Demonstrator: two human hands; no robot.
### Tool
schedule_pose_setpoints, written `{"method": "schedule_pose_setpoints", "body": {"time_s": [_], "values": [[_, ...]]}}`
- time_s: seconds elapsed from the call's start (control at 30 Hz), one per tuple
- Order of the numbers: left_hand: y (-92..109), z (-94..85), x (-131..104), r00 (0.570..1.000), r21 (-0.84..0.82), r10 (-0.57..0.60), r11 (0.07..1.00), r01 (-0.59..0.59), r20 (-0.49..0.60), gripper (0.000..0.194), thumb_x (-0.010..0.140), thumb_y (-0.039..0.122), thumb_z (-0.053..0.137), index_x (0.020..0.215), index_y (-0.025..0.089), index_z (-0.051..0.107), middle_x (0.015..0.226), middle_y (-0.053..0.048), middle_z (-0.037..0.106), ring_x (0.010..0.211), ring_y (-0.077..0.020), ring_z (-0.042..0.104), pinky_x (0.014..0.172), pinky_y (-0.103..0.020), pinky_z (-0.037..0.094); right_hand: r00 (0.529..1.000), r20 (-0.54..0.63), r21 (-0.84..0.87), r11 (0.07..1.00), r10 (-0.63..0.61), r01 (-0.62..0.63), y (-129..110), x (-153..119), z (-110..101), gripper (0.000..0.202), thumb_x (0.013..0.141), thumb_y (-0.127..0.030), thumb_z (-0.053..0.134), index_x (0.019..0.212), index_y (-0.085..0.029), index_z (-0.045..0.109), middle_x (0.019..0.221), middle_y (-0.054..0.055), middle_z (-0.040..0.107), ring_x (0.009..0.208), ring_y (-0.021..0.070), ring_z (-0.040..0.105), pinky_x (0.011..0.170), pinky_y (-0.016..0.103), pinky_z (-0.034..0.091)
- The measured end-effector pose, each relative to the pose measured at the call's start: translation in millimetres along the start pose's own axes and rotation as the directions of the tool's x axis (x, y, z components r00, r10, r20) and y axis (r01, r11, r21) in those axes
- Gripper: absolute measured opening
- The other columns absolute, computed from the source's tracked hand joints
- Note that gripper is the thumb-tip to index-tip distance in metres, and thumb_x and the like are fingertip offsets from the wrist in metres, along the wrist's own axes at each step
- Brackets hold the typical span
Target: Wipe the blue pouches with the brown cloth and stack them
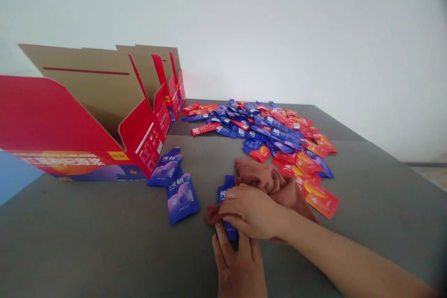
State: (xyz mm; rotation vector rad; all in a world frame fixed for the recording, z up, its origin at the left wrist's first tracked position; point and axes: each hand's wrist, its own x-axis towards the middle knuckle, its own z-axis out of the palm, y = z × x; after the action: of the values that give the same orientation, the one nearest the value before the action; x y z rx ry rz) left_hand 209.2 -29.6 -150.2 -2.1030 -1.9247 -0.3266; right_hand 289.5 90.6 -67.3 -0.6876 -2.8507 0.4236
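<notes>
A blue pouch [231, 231] lies flat on the grey table in front of me, partly covered by my hands and a cloth. At its lower end, my left hand [240, 265] rests with fingers stretched out and apart, the fingertips on the pouch. Over the pouch's middle, my right hand [252, 212] is closed on a reddish-brown cloth [261, 174], a fold of which sticks out left of the fingers. The rest of the cloth bunches up behind this hand. Two more blue pouches, a nearer one [182, 200] and a farther one [165, 167], overlap to the left.
Open red cartons [52, 116] stand in a row along the left side, flaps raised. A wide heap of blue and red-orange pouches [258, 125] covers the table's far middle. One red-orange pouch [319, 199] lies right of the cloth. A white wall [244, 32] rises behind.
</notes>
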Motion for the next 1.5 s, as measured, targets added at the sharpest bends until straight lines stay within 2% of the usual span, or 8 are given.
{"method": "schedule_pose_setpoints", "body": {"time_s": [0.33, 0.5, 0.67, 1.0, 1.1, 1.2, 1.33, 1.5], "values": [[-2, 0.0, 0, 1.000, -0.013, -0.004, 1.000, 0.004, 0.009, 0.041, 0.072, 0.010, 0.063, 0.110, 0.025, 0.067, 0.132, -0.003, 0.052, 0.121, -0.0477, 0.039, 0.090, -0.060, 0.050, 0.954, -0.047, -0.055, 0.952, 0.297, -0.299, 41, 2, 0, 0.023, 0.094, -0.025, 0.044, 0.099, -0.019, 0.066, 0.089, 0.005, 0.061, 0.087, 0.0166, 0.055, 0.077, 0.028, 0.036], [1, 0.5, 0, 1.000, -0.034, -0.021, 0.999, 0.020, -0.013, 0.039, 0.073, 0.011, 0.063, 0.110, 0.024, 0.067, 0.131, -0.004, 0.052, 0.122, -0.0480, 0.038, 0.090, -0.059, 0.050, 0.965, -0.165, -0.034, 0.977, 0.201, -0.210, 28, -2, -2, 0.020, 0.093, -0.023, 0.046, 0.095, -0.017, 0.064, 0.085, 0.005, 0.059, 0.082, 0.0162, 0.052, 0.073, 0.028, 0.035], [0, -0.3, 0, 1.000, -0.019, -0.006, 1.000, 0.006, -0.003, 0.040, 0.073, 0.012, 0.062, 0.111, 0.025, 0.066, 0.127, -0.005, 0.053, 0.121, -0.0453, 0.041, 0.090, -0.058, 0.050, 1.000, -0.014, 0.043, 0.999, -0.004, 0.005, 7, -1, -2, 0.018, 0.090, -0.023, 0.049, 0.099, -0.021, 0.065, 0.085, 0.003, 0.060, 0.080, 0.0158, 0.052, 0.072, 0.028, 0.034], [-1, -1.1, 0, 1.000, -0.020, -0.007, 1.000, 0.008, 0.013, 0.038, 0.074, 0.013, 0.063, 0.110, 0.025, 0.067, 0.133, -0.004, 0.051, 0.122, -0.0478, 0.039, 0.090, -0.060, 0.050, 0.951, -0.060, -0.049, 0.951, 0.302, -0.305, 40, 2, 2, 0.022, 0.094, -0.025, 0.045, 0.099, -0.019, 0.066, 0.090, 0.005, 0.061, 0.086, 0.0162, 0.056, 0.077, 0.027, 0.037], [0, 0.4, -1, 1.000, -0.018, -0.025, 1.000, 0.026, 0.012, 0.040, 0.073, 0.010, 0.062, 0.111, 0.026, 0.066, 0.135, -0.004, 0.050, 0.122, -0.0470, 0.039, 0.092, -0.060, 0.049, 0.957, -0.115, -0.034, 0.962, 0.266, -0.272, 38, 0, 0, 0.022, 0.094, -0.025, 0.045, 0.095, -0.017, 0.066, 0.086, 0.005, 0.060, 0.083, 0.0161, 0.054, 0.074, 0.027, 0.036], [1, -0.5, -1, 1.000, -0.029, -0.019, 0.999, 0.019, 0.008, 0.040, 0.073, 0.012, 0.063, 0.111, 0.024, 0.066, 0.132, -0.004, 0.051, 0.122, -0.0477, 0.038, 0.091, -0.059, 0.050, 0.977, -0.168, 0.026, 0.991, 0.130, -0.128, 25, -3, -4, 0.022, 0.094, -0.024, 0.044, 0.100, -0.017, 0.065, 0.085, 0.005, 0.060, 0.082, 0.0162, 0.052, 0.074, 0.028, 0.036], [2, -3.9, 1, 0.999, -0.017, -0.023, 1.000, 0.023, 0.024, 0.045, 0.072, 0.008, 0.062, 0.114, 0.024, 0.064, 0.125, -0.004, 0.055, 0.119, -0.0456, 0.043, 0.091, -0.058, 0.050, 0.998, -0.011, 0.067, 0.996, -0.058, 0.059, 9, -3, -4, 0.018, 0.091, -0.024, 0.049, 0.096, -0.020, 0.066, 0.084, 0.003, 0.060, 0.081, 0.0160, 0.052, 0.075, 0.028, 0.036], [0, -4.9, 1, 1.000, -0.017, -0.016, 1.000, 0.016, 0.027, 0.040, 0.074, 0.012, 0.062, 0.112, 0.026, 0.065, 0.131, -0.004, 0.052, 0.121, -0.0454, 0.041, 0.091, -0.059, 0.050, 0.996, 0.018, 0.024, 0.996, 0.084, -0.085, 19, 1, -1, 0.021, 0.093, -0.025, 0.047, 0.102, -0.020, 0.066, 0.089, 0.003, 0.061, 0.083, 0.0157, 0.055, 0.075, 0.027, 0.037]]}}
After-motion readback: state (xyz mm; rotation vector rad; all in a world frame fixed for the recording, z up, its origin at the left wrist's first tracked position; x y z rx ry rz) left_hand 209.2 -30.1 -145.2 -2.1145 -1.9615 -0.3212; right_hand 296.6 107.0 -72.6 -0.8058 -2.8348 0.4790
